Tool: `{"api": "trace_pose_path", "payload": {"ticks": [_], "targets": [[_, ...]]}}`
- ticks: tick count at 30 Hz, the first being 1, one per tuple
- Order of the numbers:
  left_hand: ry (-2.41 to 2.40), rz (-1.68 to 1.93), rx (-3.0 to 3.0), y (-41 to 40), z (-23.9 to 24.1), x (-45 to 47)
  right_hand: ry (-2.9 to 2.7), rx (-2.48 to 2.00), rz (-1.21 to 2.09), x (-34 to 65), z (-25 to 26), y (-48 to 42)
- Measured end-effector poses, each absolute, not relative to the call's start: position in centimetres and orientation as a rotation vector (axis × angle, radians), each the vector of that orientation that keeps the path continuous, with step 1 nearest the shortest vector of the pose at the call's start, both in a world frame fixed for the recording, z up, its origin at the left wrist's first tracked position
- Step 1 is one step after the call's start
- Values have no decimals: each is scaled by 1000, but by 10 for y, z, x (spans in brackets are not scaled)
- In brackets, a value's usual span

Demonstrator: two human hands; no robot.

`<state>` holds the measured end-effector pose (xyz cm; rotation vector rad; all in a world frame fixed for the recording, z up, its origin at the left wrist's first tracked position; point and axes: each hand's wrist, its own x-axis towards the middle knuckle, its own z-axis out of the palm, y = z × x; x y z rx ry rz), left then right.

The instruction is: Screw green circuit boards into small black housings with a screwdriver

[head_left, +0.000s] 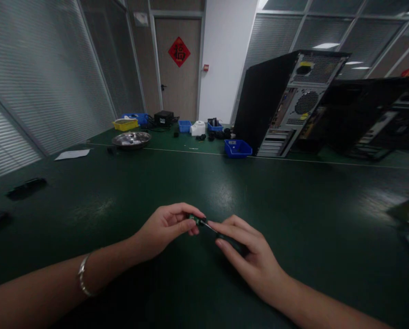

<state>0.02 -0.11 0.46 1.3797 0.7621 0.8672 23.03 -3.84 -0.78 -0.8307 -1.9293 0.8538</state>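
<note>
Between the thumb and fingers of my left hand (168, 228) is a small green circuit board (195, 220), partly covered by the fingertips. A screwdriver (209, 226) with a thin metal shaft and a dark handle lies in my right hand (250, 251), its fingers closed round the handle. The shaft points to the left, and its tip meets the right end of the board, as far as I can see. Both hands are just above the dark green tabletop (177, 183). A bracelet (82, 275) circles my left wrist.
A metal bowl (131, 140), a yellow basket (125, 124) and a blue tray (237, 149) stand toward the back. Black computer towers (271, 100) rise at the back right. On the left lie a white paper (72, 154) and a dark object (26, 187).
</note>
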Motion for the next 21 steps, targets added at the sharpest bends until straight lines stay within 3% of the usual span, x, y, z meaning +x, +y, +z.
{"api": "trace_pose_path", "payload": {"ticks": [15, 21], "targets": [[841, 908, 1611, -7, 2, 0, -1979, -948, 844, 230, -8, -37], [815, 913, 1406, -7, 8, 2, -1956, -918, 860, 229, -9, -38]]}}
